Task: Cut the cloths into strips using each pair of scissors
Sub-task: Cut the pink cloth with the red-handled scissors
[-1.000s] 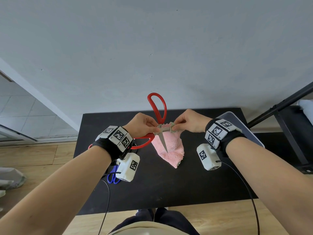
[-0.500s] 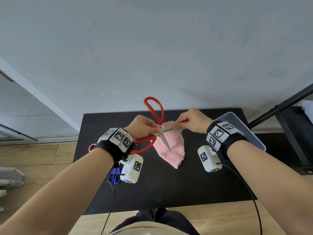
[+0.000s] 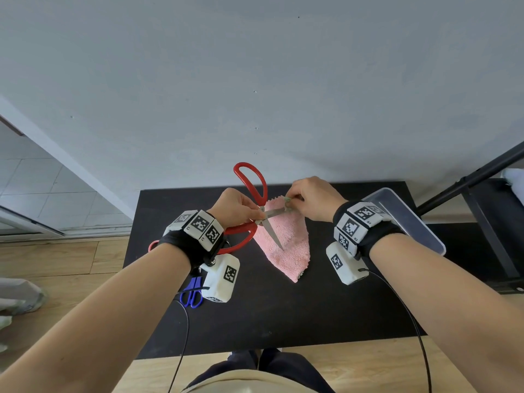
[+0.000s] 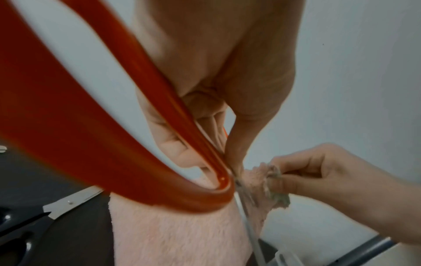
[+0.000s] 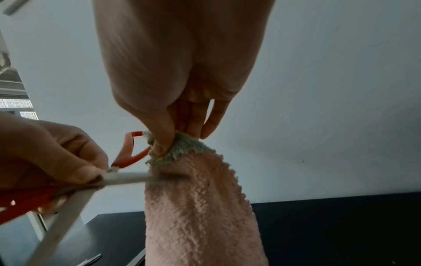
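A pink fluffy cloth (image 3: 286, 239) with a zigzag edge hangs above the black table (image 3: 272, 310). My right hand (image 3: 309, 199) pinches its grey-green top corner (image 5: 180, 149) and holds it up. My left hand (image 3: 238, 208) grips the red-handled scissors (image 3: 252, 185) near the pivot. The blades are spread wide. One blade (image 3: 276, 213) points at the pinched corner, the other (image 3: 273, 235) slants down across the cloth (image 5: 200, 207). In the left wrist view the red handle loop (image 4: 95, 129) fills the frame beside the cloth (image 4: 180, 232).
Blue-handled scissors (image 3: 192, 293) lie on the table under my left wrist. A pink handle (image 3: 153, 245) shows at the table's left edge. Another pair with black handles and steel blades (image 4: 70, 202) lies on the table. A clear plastic bin (image 3: 408, 219) stands at the right.
Both hands have lifted the cloth and the scissors slightly higher and farther from me. The scissors stay spread open on the cloth's top edge.
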Demonstrator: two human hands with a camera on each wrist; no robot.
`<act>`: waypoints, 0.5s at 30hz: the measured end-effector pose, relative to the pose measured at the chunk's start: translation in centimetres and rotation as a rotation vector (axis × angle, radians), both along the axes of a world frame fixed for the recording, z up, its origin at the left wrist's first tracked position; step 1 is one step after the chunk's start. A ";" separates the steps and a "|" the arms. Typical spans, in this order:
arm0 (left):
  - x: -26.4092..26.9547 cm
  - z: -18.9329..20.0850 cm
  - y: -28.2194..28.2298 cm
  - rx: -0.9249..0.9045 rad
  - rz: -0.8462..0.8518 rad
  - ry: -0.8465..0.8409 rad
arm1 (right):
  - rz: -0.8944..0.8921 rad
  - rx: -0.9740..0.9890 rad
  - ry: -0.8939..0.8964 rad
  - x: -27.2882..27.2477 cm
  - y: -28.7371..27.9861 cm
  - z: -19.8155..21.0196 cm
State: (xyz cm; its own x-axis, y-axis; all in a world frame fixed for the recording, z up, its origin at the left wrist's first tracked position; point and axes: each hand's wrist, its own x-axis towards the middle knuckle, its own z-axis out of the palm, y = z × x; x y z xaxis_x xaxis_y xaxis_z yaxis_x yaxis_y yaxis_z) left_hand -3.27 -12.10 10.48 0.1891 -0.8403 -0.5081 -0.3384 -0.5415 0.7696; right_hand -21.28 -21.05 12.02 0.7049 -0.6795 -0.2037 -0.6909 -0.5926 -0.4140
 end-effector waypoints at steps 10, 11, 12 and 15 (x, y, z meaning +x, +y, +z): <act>-0.2 0.0 1.3 -0.095 0.009 0.102 | -0.104 0.295 -0.238 0.3 -1.4 1.0; -0.2 0.1 1.3 -0.101 0.010 0.128 | -0.102 0.342 -0.246 0.3 -1.3 1.1; -0.2 0.2 1.3 -0.108 0.007 0.143 | -0.099 0.376 -0.237 0.3 -1.3 1.2; -0.2 0.6 1.0 -0.125 -0.019 0.136 | -0.072 0.422 -0.148 0.8 -0.8 1.8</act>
State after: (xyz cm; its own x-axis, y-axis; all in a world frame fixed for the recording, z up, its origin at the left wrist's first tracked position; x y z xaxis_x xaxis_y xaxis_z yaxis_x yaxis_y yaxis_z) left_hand -3.43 -11.07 11.10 0.1096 -0.9011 -0.4196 -0.2357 -0.4336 0.8697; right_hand -20.51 -21.88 13.77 0.7013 -0.6068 -0.3741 -0.6392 -0.3030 -0.7068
